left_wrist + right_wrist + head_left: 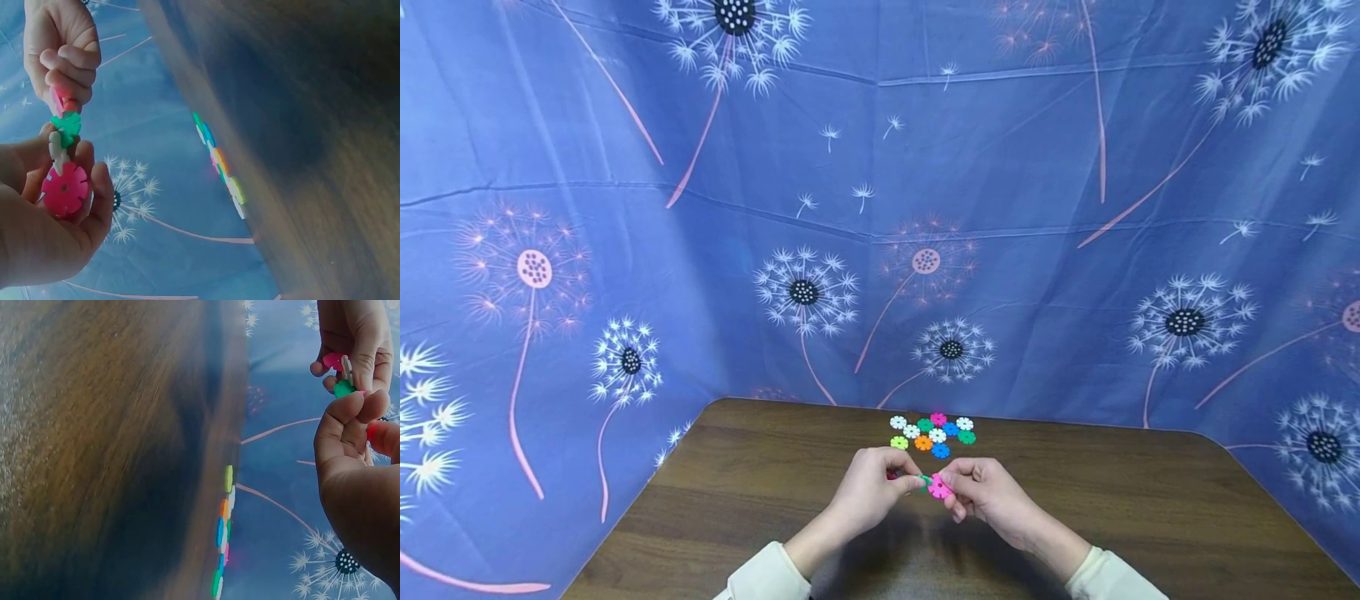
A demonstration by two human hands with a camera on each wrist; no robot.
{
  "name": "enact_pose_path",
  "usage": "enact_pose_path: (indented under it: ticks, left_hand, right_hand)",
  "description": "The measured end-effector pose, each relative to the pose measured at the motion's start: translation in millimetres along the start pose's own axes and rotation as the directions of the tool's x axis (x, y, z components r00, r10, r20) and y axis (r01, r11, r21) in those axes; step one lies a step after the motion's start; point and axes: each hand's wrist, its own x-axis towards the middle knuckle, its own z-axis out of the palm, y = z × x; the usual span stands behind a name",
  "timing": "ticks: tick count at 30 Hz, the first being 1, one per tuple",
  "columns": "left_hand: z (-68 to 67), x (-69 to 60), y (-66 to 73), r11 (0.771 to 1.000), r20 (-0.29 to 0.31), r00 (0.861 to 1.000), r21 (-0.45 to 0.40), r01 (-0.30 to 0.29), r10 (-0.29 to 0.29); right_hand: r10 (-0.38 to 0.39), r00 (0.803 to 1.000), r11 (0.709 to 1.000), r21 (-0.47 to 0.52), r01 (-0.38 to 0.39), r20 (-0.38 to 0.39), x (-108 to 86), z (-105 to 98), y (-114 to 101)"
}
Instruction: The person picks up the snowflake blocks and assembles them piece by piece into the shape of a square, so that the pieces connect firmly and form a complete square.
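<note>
My left hand [878,490] grips a short chain of notched plastic discs. In the left wrist view the chain has a deep pink disc [64,190] at the palm, then a white disc [56,150] seen nearly edge-on, then a green disc [69,126]. My right hand [992,498] pinches another pink disc [938,487] between thumb and fingers. That disc meets the green one at its edge; whether their notches interlock is hard to tell. Both hands are close together above the table. A small red patch at the right fingertips is too unclear to name.
Beyond the hands, several loose notched discs lie flat in a cluster on the brown wooden table [760,467], among them a yellow-green disc [898,443], an orange disc [923,443] and a blue disc [941,451]. A blue dandelion-print cloth [1037,333] hangs behind the table.
</note>
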Motion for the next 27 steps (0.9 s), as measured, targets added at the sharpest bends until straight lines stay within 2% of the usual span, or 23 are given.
enact_pose_path:
  ticks: [7, 16, 22, 27]
  left_hand:
    - [1.7, -2.0, -1.0, 0.999, -0.027, 1.0, -0.046, -0.005, 0.004]
    - [4.2, -3.9, -0.6, 0.998, 0.0, 1.0, -0.063, 0.014, -0.014]
    - [6.3, -5.8, 0.1, 0.996, 0.005, 0.999, -0.074, 0.052, -0.052]
    - [9.6, -6.3, -1.9, 0.994, -0.052, 0.994, -0.057, 0.089, -0.092]
  right_hand:
    - [-0.009, 1.0, 1.0, 0.022, 0.009, 0.007, -2.2, 1.9, -1.4]
    - [0.001, 1.0, 1.0, 0.024, -0.002, 0.028, -2.3, 1.4, 1.3]
    - [0.065, 0.998, 0.998, 0.023, -0.065, -0.005, -0.9, 1.7, -1.8]
    - [0.113, 0.993, 0.992, 0.057, -0.111, -0.028, 0.4, 3.9, -3.7]
